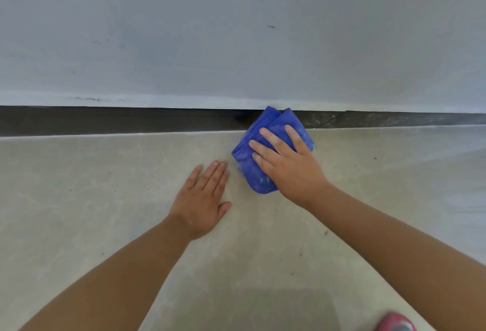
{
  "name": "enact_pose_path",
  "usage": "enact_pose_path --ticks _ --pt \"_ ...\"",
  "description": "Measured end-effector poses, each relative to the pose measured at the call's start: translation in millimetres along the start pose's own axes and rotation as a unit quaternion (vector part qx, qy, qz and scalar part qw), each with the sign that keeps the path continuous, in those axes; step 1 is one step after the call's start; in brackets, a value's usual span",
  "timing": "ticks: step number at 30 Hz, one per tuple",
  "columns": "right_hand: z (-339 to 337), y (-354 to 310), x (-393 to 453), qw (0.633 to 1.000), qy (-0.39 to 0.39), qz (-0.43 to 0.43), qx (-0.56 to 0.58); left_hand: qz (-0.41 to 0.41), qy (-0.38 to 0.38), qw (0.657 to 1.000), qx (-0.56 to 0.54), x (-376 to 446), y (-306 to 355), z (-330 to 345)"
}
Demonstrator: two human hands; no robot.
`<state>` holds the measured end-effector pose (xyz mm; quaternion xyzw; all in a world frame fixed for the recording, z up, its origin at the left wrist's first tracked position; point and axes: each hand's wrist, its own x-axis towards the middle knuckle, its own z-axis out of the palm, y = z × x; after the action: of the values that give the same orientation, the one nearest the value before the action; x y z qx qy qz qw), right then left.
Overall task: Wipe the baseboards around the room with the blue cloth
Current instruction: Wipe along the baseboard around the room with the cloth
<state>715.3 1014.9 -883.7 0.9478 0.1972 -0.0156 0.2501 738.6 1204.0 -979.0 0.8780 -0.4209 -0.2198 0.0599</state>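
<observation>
Pale beige floor tiles are taking up the whole lower half of the view, kind of speckled with little dark specks, and they're running up to a dark, almost black baseboard strip along the bottom of a flat grey-white painted wall. That wall is showing a few faint scuffs and one small dark mark up on the right side.

So the folded bright blue cloth is sitting right at the floor-wall junction, its top edge pushing up against the baseboard and covering a bit of it, while the rest of it is lying bunched on the tile. It's looking a bit dusty, with whitish flecks on the fabric.

The right hand is lying on top of the cloth, fingers spread and pretty much straight, pressing down flat rather than clutching it. The thumb isn't really showing, so can't say what it's doing.

The left hand is resting flat on the bare tile just beside the cloth, not touching it, fingers together and straight, thumb sticking out to the side, holding nothing.

Both bare forearms are reaching in from the bottom corners. Something pinkish-red with a grey bit is peeking in at the bottom right edge, too blurry to tell what it is.
</observation>
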Motion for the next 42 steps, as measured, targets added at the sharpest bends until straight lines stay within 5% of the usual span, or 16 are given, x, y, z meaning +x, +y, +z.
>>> enact_pose_path --ticks 6,12,17,20,24,29,42 --pt "31.8 12.2 21.8 0.995 -0.007 -0.070 -0.075 0.019 0.048 0.996 0.072 1.6 2.6 4.0" --pt "63.0 62.6 13.2 0.988 -0.013 -0.103 -0.117 0.017 -0.002 0.992 0.123 4.0 9.2 4.3" --pt "73.2 127.8 -38.2 0.986 -0.082 -0.091 -0.115 -0.129 -0.058 0.975 0.170 8.2 34.8 -26.2" --pt "93.9 150.2 -63.2 0.989 -0.050 -0.110 -0.080 -0.190 -0.107 0.964 0.154 12.2 55.3 -35.0" --pt "76.5 129.3 -49.3 0.986 0.042 -0.155 -0.034 -0.299 -0.105 0.937 0.144 25.9 94.3 -51.7" --pt "46.3 90.8 -13.1 0.952 -0.033 -0.270 -0.138 -0.407 -0.094 0.907 0.046 38.4 142.1 -62.8" --pt "63.0 111.7 -8.8 0.927 -0.089 -0.268 -0.247 -0.422 -0.133 0.897 0.007 25.8 151.8 -60.6"
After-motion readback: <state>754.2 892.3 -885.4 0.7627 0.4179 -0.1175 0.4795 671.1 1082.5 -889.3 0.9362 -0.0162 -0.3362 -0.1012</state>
